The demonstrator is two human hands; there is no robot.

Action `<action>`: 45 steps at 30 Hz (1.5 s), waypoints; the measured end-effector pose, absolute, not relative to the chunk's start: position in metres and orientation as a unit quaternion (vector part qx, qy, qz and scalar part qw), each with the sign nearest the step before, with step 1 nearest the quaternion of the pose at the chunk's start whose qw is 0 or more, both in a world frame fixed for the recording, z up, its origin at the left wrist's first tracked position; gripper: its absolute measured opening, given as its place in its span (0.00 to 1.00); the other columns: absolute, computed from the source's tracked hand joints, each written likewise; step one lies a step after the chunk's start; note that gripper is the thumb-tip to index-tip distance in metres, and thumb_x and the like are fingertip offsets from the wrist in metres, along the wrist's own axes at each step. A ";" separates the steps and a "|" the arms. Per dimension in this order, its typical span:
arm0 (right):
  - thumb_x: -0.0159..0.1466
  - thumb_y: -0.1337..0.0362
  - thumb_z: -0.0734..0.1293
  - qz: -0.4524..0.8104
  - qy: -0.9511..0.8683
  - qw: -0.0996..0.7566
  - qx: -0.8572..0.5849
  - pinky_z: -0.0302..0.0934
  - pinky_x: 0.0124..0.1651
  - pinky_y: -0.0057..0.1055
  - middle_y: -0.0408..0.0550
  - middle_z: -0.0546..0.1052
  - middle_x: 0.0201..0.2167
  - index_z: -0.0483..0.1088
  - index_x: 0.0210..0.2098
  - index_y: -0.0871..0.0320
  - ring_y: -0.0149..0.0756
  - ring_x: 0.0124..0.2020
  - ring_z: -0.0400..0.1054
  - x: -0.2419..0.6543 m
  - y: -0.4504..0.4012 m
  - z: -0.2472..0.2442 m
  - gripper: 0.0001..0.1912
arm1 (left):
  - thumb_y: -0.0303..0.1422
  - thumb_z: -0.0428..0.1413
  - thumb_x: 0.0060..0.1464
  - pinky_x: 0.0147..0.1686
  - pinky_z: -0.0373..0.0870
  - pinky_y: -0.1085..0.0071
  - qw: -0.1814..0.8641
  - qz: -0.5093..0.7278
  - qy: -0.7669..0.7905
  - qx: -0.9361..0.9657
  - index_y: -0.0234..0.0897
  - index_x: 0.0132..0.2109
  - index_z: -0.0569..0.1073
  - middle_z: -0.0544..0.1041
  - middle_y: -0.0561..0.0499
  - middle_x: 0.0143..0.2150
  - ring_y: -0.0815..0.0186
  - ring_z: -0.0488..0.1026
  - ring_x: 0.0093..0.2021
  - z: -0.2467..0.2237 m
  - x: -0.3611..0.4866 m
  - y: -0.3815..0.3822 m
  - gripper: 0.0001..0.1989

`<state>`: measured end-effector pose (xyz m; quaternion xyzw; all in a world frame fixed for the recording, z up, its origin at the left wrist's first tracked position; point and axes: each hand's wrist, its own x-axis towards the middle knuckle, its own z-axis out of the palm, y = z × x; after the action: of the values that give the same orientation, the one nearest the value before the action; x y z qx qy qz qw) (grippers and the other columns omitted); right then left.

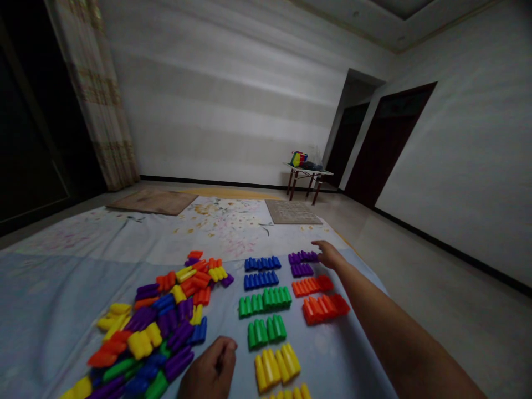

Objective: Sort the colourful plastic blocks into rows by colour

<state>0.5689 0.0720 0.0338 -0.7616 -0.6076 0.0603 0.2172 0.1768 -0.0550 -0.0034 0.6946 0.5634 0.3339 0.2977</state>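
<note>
My left hand (211, 367) is curled with the thumb over the fingers; anything inside it is hidden. It rests between a mixed pile of plastic toy pieces (168, 320) and the sorted rows. My right hand (329, 256) reaches far forward, one finger stretched out, its fingertips beside the end of the rear purple row (303, 257). A shorter purple row (302, 270) lies just nearer. Below it are two orange rows (307, 286). Left of these run two blue rows (261, 271), green rows (266, 300) and yellow pieces (277, 367).
A pale floral sheet (233, 227) covers the surface beneath the pieces. A brown board (153, 201) and a patterned mat (293, 212) lie at its far side. Beyond, a small table (310, 168) with bags stands near the wall. Bare floor shows at right.
</note>
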 end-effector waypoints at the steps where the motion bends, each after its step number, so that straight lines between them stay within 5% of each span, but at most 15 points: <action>1: 0.49 0.76 0.61 0.053 -0.608 0.233 -0.757 0.59 0.49 0.31 0.55 0.70 0.50 0.68 0.50 0.61 0.37 0.46 0.68 0.563 0.065 0.040 0.28 | 0.39 0.42 0.55 0.26 0.60 0.79 0.305 0.320 0.565 0.697 0.40 0.28 0.69 0.71 0.56 0.22 0.71 0.67 0.24 0.001 0.177 -0.057 0.15; 8: 0.56 0.62 0.60 0.097 -0.592 0.479 -0.641 0.63 0.43 0.34 0.51 0.76 0.39 0.72 0.41 0.59 0.38 0.39 0.70 0.485 -0.008 0.058 0.16 | 0.38 0.41 0.56 0.28 0.58 0.76 0.302 0.303 0.553 0.715 0.39 0.30 0.68 0.72 0.54 0.25 0.70 0.68 0.27 0.013 0.176 -0.063 0.14; 15: 0.53 0.57 0.63 0.228 -0.485 0.605 -0.589 0.64 0.29 0.30 0.50 0.77 0.30 0.72 0.35 0.60 0.34 0.26 0.69 0.416 -0.067 0.036 0.15 | 0.36 0.41 0.57 0.29 0.57 0.75 0.269 0.309 0.530 0.743 0.38 0.31 0.70 0.73 0.52 0.26 0.69 0.68 0.28 0.014 0.176 -0.065 0.15; 26: 0.56 0.58 0.61 0.217 -0.552 0.564 -0.575 0.64 0.31 0.33 0.49 0.76 0.30 0.72 0.36 0.59 0.37 0.28 0.68 0.402 -0.088 -0.002 0.14 | 0.33 0.43 0.56 0.47 0.61 0.66 0.075 0.307 0.528 0.788 0.34 0.42 0.72 0.73 0.44 0.42 0.62 0.68 0.45 0.039 0.151 -0.048 0.15; 31: 0.57 0.59 0.61 0.206 -0.571 0.550 -0.573 0.64 0.32 0.34 0.49 0.76 0.31 0.72 0.35 0.57 0.39 0.31 0.69 0.403 -0.088 0.001 0.12 | 0.35 0.47 0.53 0.47 0.59 0.61 -0.010 0.186 0.614 0.767 0.36 0.48 0.70 0.73 0.43 0.46 0.57 0.67 0.48 0.051 0.129 -0.036 0.17; 35: 0.58 0.61 0.60 0.199 -0.573 0.548 -0.576 0.63 0.32 0.32 0.48 0.76 0.30 0.72 0.34 0.58 0.38 0.30 0.69 0.403 -0.088 0.006 0.11 | 0.30 0.50 0.50 0.46 0.60 0.61 0.013 0.092 0.623 0.777 0.37 0.48 0.70 0.73 0.43 0.47 0.57 0.68 0.47 0.054 0.119 -0.028 0.18; 40: 0.58 0.62 0.59 0.204 -0.577 0.543 -0.575 0.63 0.31 0.31 0.48 0.75 0.30 0.72 0.35 0.58 0.36 0.29 0.68 0.405 -0.084 0.002 0.11 | 0.30 0.47 0.51 0.52 0.59 0.64 0.124 0.189 0.555 0.800 0.34 0.56 0.63 0.67 0.42 0.55 0.61 0.65 0.53 0.049 0.131 -0.020 0.23; 45: 0.57 0.63 0.59 0.195 -0.572 0.555 -0.571 0.64 0.30 0.30 0.48 0.75 0.30 0.72 0.35 0.58 0.35 0.29 0.68 0.407 -0.083 0.002 0.12 | 0.24 0.47 0.46 0.54 0.59 0.62 0.193 0.230 0.447 0.843 0.36 0.52 0.66 0.70 0.45 0.50 0.62 0.65 0.51 0.041 0.154 -0.028 0.23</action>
<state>0.4071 -0.0827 0.0016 -0.5707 -0.5724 0.1954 0.5555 0.1540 -0.0283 0.0410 0.8427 0.4468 0.2297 0.1935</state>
